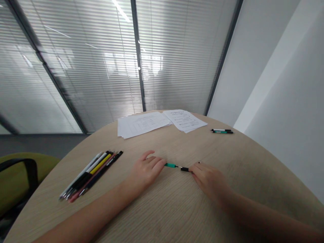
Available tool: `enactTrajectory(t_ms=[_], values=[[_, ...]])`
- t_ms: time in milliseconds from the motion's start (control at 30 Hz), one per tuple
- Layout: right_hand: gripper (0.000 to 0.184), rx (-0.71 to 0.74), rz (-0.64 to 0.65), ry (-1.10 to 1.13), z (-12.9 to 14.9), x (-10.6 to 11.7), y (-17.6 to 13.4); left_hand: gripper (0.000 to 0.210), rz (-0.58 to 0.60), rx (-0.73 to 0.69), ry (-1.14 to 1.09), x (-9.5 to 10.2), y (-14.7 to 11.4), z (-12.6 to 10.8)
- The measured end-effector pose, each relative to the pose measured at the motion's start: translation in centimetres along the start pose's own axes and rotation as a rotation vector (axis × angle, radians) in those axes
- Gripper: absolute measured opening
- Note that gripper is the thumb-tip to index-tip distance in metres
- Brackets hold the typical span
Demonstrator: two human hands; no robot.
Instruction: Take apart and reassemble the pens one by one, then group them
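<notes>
My left hand (149, 168) is closed, pinching a green pen (170, 165) between thumb and fingertips. The pen's green end points right, low over the table. Facing it is a short black piece (186, 169), held in the fingertips of my closed right hand (209, 179). A thin light tip shows between the green and black parts; I cannot tell which one it belongs to, or whether they touch. Most of the black piece is hidden by my right hand, so whether it is a cap or another pen is unclear.
Several pens and pencils (93, 173) lie side by side at the left of the round wooden table (162, 216). Printed sheets (144, 124) lie at the far edge. Two pens (222, 131) rest at the far right. A green chair (15, 182) stands at the left.
</notes>
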State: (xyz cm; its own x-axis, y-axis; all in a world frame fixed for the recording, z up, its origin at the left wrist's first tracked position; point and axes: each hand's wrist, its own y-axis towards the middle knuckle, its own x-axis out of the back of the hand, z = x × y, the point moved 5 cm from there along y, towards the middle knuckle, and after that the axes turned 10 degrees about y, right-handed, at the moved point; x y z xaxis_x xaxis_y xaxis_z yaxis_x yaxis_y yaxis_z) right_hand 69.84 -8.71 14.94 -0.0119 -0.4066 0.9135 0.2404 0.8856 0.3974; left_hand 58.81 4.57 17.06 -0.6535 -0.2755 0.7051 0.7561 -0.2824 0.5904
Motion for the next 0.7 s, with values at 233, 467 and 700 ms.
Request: enactTrajectory(t_ms=[233,467,700], values=[[0.014,-0.006,-0.146,0.165,-0.1,0.5,0.0,0.022,0.046,-0.051,0.028,0.2,0.3,-0.3],[0.008,-0.023,-0.312,0.46,0.0,1.4,-0.4,0.026,0.042,-0.116,0.036,0.9,0.5,-1.0],[0.01,0.096,-0.303,0.461,1.1,2.0,-0.4,0.025,0.052,-0.139,0.038,1.1,0.6,-1.7]])
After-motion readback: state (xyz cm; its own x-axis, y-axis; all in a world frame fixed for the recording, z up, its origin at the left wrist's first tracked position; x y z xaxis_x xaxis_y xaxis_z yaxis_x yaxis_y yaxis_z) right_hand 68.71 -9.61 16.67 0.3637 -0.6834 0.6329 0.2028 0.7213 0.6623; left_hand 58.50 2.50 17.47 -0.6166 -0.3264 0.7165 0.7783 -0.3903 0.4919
